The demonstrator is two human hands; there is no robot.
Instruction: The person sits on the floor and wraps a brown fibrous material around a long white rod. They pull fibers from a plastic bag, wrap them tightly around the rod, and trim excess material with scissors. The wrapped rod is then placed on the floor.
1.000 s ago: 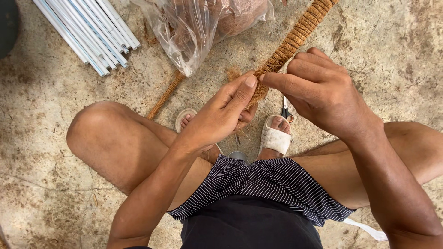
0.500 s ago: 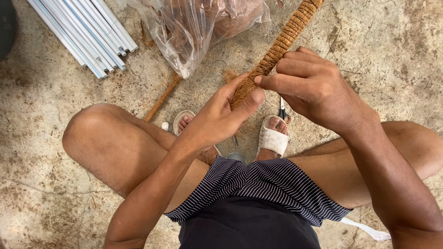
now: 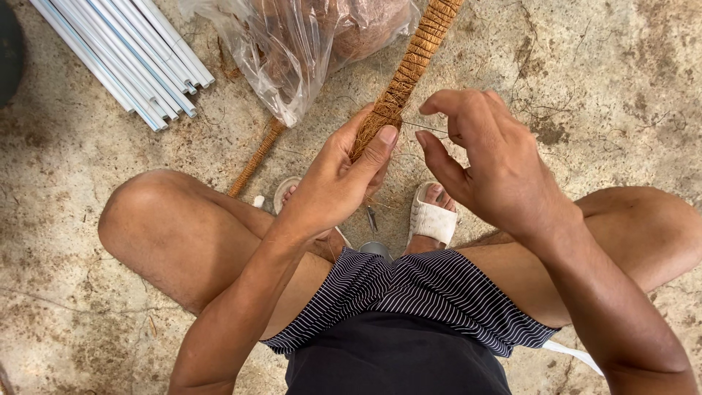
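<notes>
While the person sits low on the concrete floor (image 3: 599, 80) with knees spread, the left hand (image 3: 344, 183) is wrapped around the lower end of a coir-wound pole (image 3: 409, 66), thumb pressed against its fibre and the fingers closed about it. From that hand the pole slants up and away to the top edge of the view. Just right of the pole, the right hand (image 3: 490, 164) is held apart from it, with forefinger and thumb curled toward each other but not meeting; a thin thread (image 3: 424, 127) runs from the pole to that hand, and whether the fingers actually pinch it cannot be told. Left of the pole lies a clear plastic bag (image 3: 292, 51) with brown coir inside, and farther left a bundle of white pipes (image 3: 124, 58). A second thin wound stick (image 3: 256, 157) lies below the bag, left of the pole. Below the pole's lower end, two feet in pale sandals (image 3: 431, 216) rest on the floor.
</notes>
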